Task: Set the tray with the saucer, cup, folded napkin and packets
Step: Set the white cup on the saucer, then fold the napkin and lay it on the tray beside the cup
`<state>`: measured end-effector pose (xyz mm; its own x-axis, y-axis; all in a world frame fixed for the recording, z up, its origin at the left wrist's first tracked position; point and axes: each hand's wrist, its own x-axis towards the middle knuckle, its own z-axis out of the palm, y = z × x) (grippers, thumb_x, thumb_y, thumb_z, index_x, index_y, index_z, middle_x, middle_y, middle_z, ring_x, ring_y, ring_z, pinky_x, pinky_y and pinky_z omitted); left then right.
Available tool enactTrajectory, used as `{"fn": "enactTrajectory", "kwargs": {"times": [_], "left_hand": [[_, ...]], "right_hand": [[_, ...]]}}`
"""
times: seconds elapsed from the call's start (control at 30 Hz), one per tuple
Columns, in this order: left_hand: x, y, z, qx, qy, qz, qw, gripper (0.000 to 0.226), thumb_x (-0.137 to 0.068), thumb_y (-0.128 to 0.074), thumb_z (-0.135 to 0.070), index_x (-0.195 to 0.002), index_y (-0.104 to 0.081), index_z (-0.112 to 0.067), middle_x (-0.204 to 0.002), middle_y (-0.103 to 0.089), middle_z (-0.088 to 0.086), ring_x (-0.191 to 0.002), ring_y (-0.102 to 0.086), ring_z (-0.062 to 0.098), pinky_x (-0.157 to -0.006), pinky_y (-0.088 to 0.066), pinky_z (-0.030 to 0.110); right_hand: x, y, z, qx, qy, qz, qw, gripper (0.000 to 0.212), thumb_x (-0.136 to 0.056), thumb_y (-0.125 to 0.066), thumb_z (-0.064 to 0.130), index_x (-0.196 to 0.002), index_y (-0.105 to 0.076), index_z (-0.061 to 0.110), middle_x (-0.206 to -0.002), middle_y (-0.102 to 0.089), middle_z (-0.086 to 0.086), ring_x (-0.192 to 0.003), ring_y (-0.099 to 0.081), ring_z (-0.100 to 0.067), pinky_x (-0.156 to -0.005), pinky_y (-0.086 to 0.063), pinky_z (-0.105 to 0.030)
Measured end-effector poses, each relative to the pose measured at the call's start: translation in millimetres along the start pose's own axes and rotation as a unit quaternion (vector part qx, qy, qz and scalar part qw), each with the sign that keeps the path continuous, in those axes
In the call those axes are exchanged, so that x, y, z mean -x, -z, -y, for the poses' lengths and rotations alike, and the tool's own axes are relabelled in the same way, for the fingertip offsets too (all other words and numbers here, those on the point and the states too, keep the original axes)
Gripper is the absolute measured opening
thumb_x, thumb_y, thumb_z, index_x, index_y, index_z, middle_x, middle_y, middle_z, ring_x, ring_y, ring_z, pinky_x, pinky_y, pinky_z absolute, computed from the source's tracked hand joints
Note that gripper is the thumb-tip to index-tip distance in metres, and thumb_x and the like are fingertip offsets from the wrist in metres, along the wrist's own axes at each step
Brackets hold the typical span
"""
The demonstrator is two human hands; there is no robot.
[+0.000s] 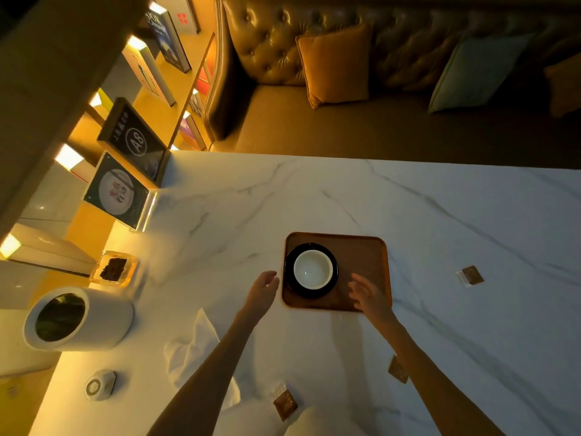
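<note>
The round white cup [313, 269] sits on the round black saucer [311, 293] in the left half of the brown wooden tray [361, 256]; the white cloth napkin [188, 350] lies nearer me, leftward; a brown square packet [470, 275] lies right.

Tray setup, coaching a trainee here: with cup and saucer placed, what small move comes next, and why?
Probably the left hand should reach back for the crumpled white napkin beside its forearm. Cup and saucer already sit on the tray; the hand is empty and the napkin needs folding.

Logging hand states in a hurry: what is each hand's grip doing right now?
Left hand: open, holding nothing, beside the rounded brown wooden tray.
Right hand: open, holding nothing, over the tray.
</note>
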<state>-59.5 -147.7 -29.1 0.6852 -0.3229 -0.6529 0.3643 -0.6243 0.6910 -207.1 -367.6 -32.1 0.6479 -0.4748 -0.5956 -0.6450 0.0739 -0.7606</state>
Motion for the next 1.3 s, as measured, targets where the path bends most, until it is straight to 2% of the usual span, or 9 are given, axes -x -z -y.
{"fn": "enactTrajectory", "kwargs": {"times": [0.17, 0.3, 0.47, 0.73, 0.9, 0.97, 1.03, 1.17, 1.3], "left_hand": [[37.5, 19.2, 11.9, -0.129, -0.06, -0.028, 0.989, 0.041, -0.101, -0.044, -0.025, -0.14, -0.046, -0.012, -0.145, -0.048, 0.011, -0.131, -0.048, 0.028, -0.111, -0.036, 0.039], [68.4, 26.1, 32.0, -0.251, -0.092, -0.04, 0.963, 0.046, -0.101, -0.041, -0.037, -0.145, -0.039, -0.021, -0.153, -0.039, 0.005, -0.14, -0.037, 0.026, -0.117, -0.026, 0.041], [104.6, 32.7, 60.9, -0.333, -0.088, -0.038, 0.938, 0.051, -0.1, -0.037, -0.045, -0.148, -0.033, -0.028, -0.159, -0.028, 0.005, -0.145, -0.029, 0.031, -0.117, -0.022, 0.048], [143.7, 65.2, 112.7, -0.325, -0.067, -0.046, 0.942, 0.05, -0.099, -0.036, -0.048, -0.146, -0.036, -0.031, -0.159, -0.029, 0.002, -0.144, -0.032, 0.028, -0.119, -0.021, 0.047], [156.9, 106.4, 146.6, -0.302, -0.033, -0.056, 0.951, 0.049, -0.1, -0.039, -0.044, -0.145, -0.04, -0.026, -0.155, -0.037, 0.002, -0.142, -0.036, 0.023, -0.119, -0.025, 0.039], [161.5, 123.5, 158.0, -0.279, -0.019, -0.067, 0.958, 0.047, -0.1, -0.04, -0.042, -0.144, -0.041, -0.025, -0.152, -0.042, 0.0, -0.137, -0.043, 0.023, -0.114, -0.032, 0.038], [164.1, 138.9, 169.5, -0.271, -0.015, -0.071, 0.96, 0.046, -0.1, -0.042, -0.04, -0.144, -0.043, -0.024, -0.15, -0.045, 0.0, -0.134, -0.047, 0.023, -0.112, -0.035, 0.037], [161.3, 162.4, 187.8, -0.247, 0.005, -0.073, 0.966, 0.046, -0.1, -0.044, -0.036, -0.144, -0.043, -0.021, -0.151, -0.044, 0.003, -0.138, -0.042, 0.023, -0.117, -0.03, 0.039], [151.2, 177.2, 198.9, -0.205, 0.02, -0.088, 0.975, 0.041, -0.099, -0.048, -0.032, -0.138, -0.051, -0.016, -0.143, -0.053, 0.006, -0.13, -0.05, 0.025, -0.112, -0.037, 0.04]], "right_hand": [[45.4, 5.3, 0.8, 0.147, 0.096, -0.007, 0.985, 0.049, -0.096, -0.048, 0.038, -0.141, -0.042, 0.02, -0.142, -0.048, -0.007, -0.129, -0.046, -0.019, -0.108, -0.037, -0.036], [75.6, -4.8, -2.4, 0.299, 0.173, -0.014, 0.938, 0.056, -0.093, -0.051, 0.043, -0.143, -0.037, 0.021, -0.148, -0.042, -0.006, -0.137, -0.038, -0.021, -0.111, -0.034, -0.037], [104.4, -23.7, -18.5, 0.38, 0.191, -0.001, 0.905, 0.061, -0.092, -0.045, 0.054, -0.145, -0.031, 0.029, -0.153, -0.034, -0.002, -0.142, -0.028, -0.019, -0.114, -0.03, -0.038], [126.5, -59.5, -31.7, 0.399, 0.184, 0.039, 0.897, 0.061, -0.091, -0.041, 0.058, -0.144, -0.035, 0.028, -0.149, -0.041, 0.002, -0.138, -0.035, -0.016, -0.112, -0.031, -0.034], [129.1, -100.6, -23.2, 0.406, 0.165, 0.094, 0.894, 0.06, -0.091, -0.039, 0.059, -0.143, -0.037, 0.029, -0.148, -0.043, 0.002, -0.137, -0.037, -0.017, -0.112, -0.032, -0.036], [130.3, -119.3, -18.7, 0.403, 0.161, 0.109, 0.894, 0.059, -0.091, -0.038, 0.06, -0.141, -0.038, 0.03, -0.147, -0.045, 0.003, -0.136, -0.04, -0.016, -0.112, -0.033, -0.036], [131.8, -137.3, -14.2, 0.4, 0.155, 0.122, 0.895, 0.058, -0.091, -0.039, 0.059, -0.141, -0.039, 0.031, -0.145, -0.047, 0.003, -0.134, -0.043, -0.017, -0.11, -0.034, -0.035], [131.2, -167.8, -3.6, 0.383, 0.137, 0.143, 0.902, 0.056, -0.09, -0.044, 0.058, -0.139, -0.041, 0.03, -0.141, -0.052, 0.001, -0.128, -0.05, -0.018, -0.105, -0.04, -0.035], [124.5, -194.4, 8.7, 0.383, 0.125, 0.156, 0.902, 0.054, -0.091, -0.047, 0.053, -0.138, -0.043, 0.027, -0.137, -0.055, -0.001, -0.125, -0.052, -0.019, -0.103, -0.042, -0.035]]}}
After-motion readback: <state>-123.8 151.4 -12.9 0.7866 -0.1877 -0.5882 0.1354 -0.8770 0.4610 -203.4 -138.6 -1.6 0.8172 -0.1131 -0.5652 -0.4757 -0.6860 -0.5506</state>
